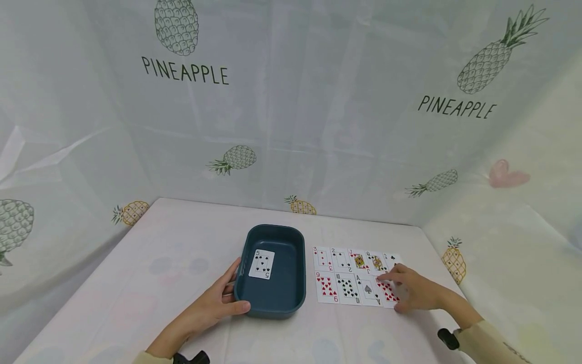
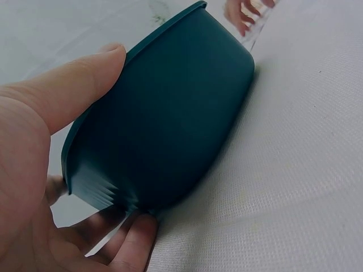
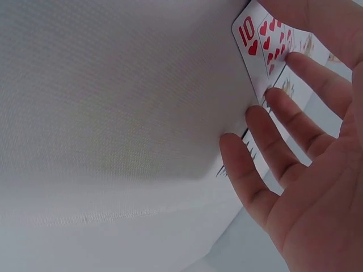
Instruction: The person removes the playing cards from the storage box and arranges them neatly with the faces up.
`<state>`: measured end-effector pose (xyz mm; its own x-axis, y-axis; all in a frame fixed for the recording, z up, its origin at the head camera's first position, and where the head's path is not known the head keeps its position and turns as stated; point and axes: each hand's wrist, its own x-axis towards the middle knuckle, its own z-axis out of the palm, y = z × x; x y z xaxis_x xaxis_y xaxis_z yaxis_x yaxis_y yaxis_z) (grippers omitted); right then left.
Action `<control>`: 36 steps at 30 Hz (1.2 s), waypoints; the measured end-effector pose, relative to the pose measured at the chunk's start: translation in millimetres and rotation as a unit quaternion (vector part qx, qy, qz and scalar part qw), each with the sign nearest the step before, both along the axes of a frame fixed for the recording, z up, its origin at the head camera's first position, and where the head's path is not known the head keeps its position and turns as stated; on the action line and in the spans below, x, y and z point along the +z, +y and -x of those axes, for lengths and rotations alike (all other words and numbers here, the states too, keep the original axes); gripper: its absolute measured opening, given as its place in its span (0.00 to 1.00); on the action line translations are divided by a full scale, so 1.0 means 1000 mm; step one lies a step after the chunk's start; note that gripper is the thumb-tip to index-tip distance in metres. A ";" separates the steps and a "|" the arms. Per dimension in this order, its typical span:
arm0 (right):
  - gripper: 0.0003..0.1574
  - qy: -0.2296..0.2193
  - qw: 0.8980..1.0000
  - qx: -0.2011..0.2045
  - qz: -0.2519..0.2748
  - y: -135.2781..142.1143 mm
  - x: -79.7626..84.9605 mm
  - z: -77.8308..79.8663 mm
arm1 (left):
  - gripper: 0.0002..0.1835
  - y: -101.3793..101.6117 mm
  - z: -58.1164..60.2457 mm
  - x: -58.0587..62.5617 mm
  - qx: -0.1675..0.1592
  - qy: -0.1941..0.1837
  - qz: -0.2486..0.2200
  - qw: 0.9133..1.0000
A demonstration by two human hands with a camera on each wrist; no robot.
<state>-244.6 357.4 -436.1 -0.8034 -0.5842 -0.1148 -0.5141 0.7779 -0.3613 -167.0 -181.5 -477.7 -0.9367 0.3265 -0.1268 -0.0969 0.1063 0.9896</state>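
My left hand [image 1: 213, 302] grips the left side of a dark teal plastic bin [image 1: 301, 283], its thumb at the near rim and its fingers round the outer wall. Inside the bin, face up, lies a black five playing card [image 1: 261, 264]. My right hand [image 1: 416, 288] is over the ten of hearts [image 1: 386, 289], the rightmost card of the near row. In the right wrist view its fingers [image 3: 261, 124] are spread and fairly straight along one edge of that card, with the thumb over the other side. The hand partly covers the ten of hearts.
Left of the ten lie the ace of spades [image 1: 369, 290], a black ten [image 1: 348, 288] and the nine of hearts [image 1: 327, 287]. A second row behind runs from the three of diamonds [image 1: 323, 259] to a queen [image 1: 377, 262] and a partly hidden black card [image 1: 391, 260]. Pineapple-print sheeting [image 1: 318, 126] surrounds the table.
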 end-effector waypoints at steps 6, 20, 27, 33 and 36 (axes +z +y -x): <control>0.44 -0.009 1.000 -0.010 -0.001 0.000 0.000 0.000 | 0.53 0.000 0.001 -0.001 -0.002 0.004 -0.001 1.000; 0.43 0.060 0.998 0.020 0.018 -0.011 0.015 0.005 | 0.53 0.000 0.001 -0.002 0.007 0.005 0.013 1.000; 0.37 0.082 0.996 -0.003 0.042 -0.038 0.024 0.005 | 0.53 0.000 0.002 -0.003 0.005 0.005 0.013 1.000; 0.37 0.082 0.993 -0.012 0.081 -0.070 0.026 0.009 | 0.53 0.000 0.002 -0.003 0.002 0.002 0.008 1.000; 0.38 0.070 0.992 -0.014 0.104 -0.088 0.027 0.011 | 0.53 -0.001 0.001 -0.003 0.004 0.000 0.012 1.000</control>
<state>-255.9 269.4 -409.6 -0.8198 -0.5603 0.1185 -0.5488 0.7095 -0.4421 -168.0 -182.2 -480.7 -0.9394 0.3153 -0.1350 -0.0982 0.1297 0.9867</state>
